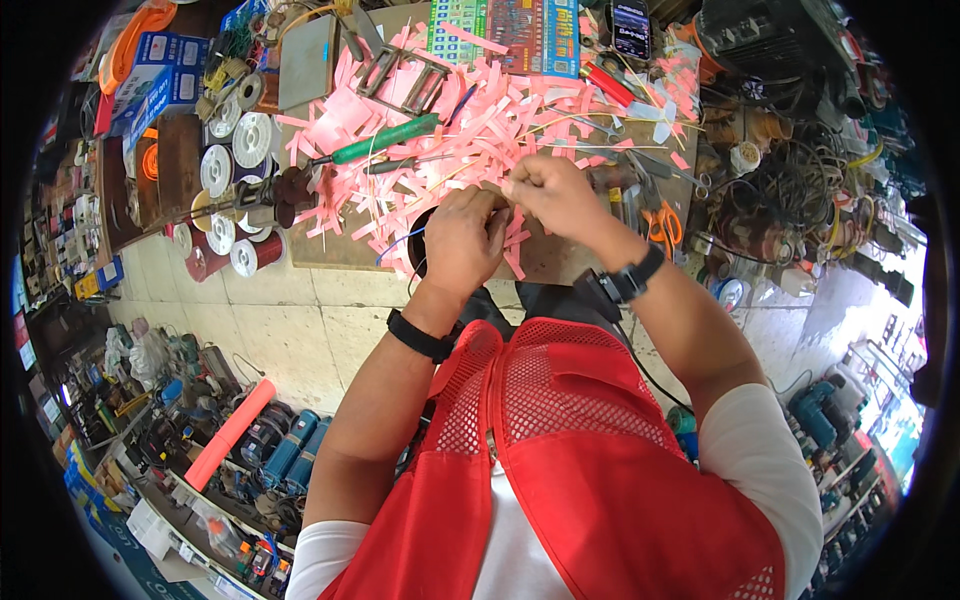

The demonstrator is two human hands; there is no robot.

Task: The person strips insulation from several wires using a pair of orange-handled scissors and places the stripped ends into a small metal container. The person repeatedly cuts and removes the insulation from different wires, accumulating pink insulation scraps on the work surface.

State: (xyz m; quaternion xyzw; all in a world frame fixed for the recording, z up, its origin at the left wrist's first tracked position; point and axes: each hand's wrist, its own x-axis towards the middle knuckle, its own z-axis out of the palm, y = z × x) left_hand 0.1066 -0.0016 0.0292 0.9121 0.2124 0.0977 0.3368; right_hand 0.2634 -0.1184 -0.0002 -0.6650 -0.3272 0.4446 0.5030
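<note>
My left hand (465,238) is curled over the rim of a dark cylindrical part (424,244), hiding most of it. A blue wire (399,241) sticks out from its left side. Just to the right and slightly higher, my right hand (551,193) has its thumb and fingertips pinched together close to the left fingers. Whether a small piece lies between those fingertips is too fine to tell. Cut pink paper strips (480,154) cover the workbench (559,251) around both hands. A green-handled tool (386,140) lies across the strips beyond my left hand.
Orange-handled scissors (662,225) and more scissors (611,127) lie at right. A metal frame (405,79), a grey plate (307,61) and a phone (630,28) are farther back. Wire spools (251,140) stand left of the bench; tangled cables (780,176) are at right.
</note>
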